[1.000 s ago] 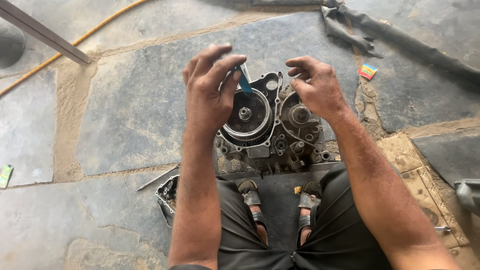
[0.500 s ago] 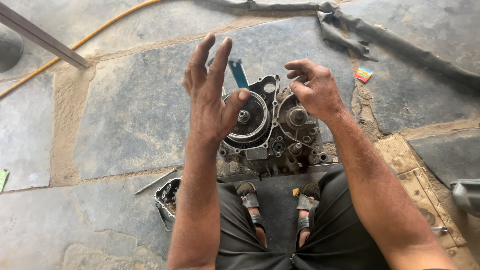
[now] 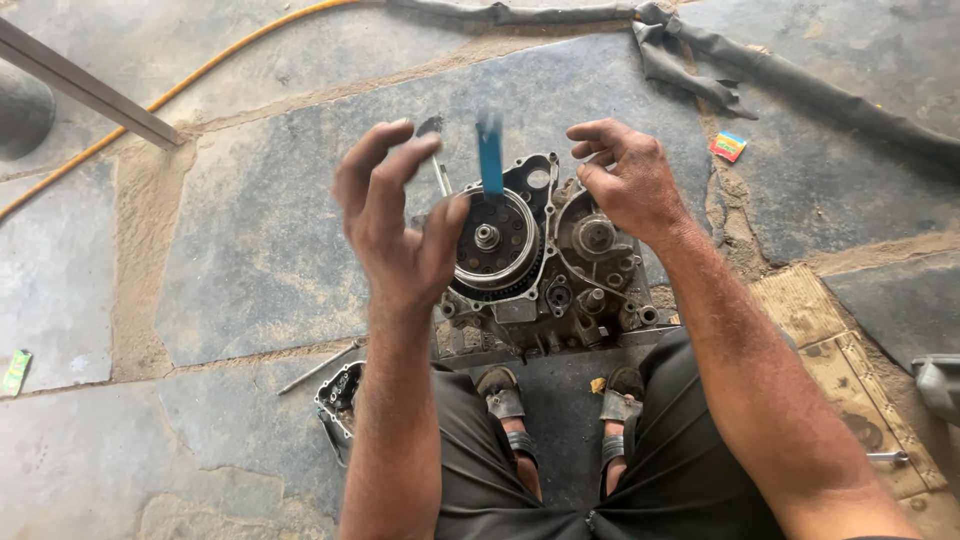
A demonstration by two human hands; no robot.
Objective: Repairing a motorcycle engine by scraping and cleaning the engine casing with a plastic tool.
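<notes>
Left hand point(image 3: 395, 215): raised above the work, fingers spread and loosely curled, gripping nothing. A blurred blue-handled tool point(image 3: 490, 155) stands just beside its fingertips, apparently free of them; contact cannot be confirmed.

Right hand point(image 3: 625, 180): half open, fingers hooked, resting on the upper right edge of the engine case point(image 3: 545, 265). It clasps nothing separate.

Engine case: grey cast metal, open face up, on the stone floor point(image 3: 250, 250) just ahead of the person's sandalled feet point(image 3: 505, 405). Round clutch assembly point(image 3: 490, 240) on the left half, smaller gear housing point(image 3: 595, 235) on the right. Judged heavy, rigid and greasy; best held by the outer rim with both hands, not by the gears.

Blue-handled tool: long axis near upright in the view, handle pointing away from the person, lower end toward the clutch. Judged light and stiff, likely slippery with oil; hold at the blue handle.

Also present: a second slim metal tool point(image 3: 438, 165) near the left fingers; metal rod point(image 3: 320, 368) and a cover part point(image 3: 338, 398) at lower left; yellow hose point(image 3: 200, 75) and grey cloth strip point(image 3: 790, 75) across the top; small coloured packet point(image 3: 729, 146).
</notes>
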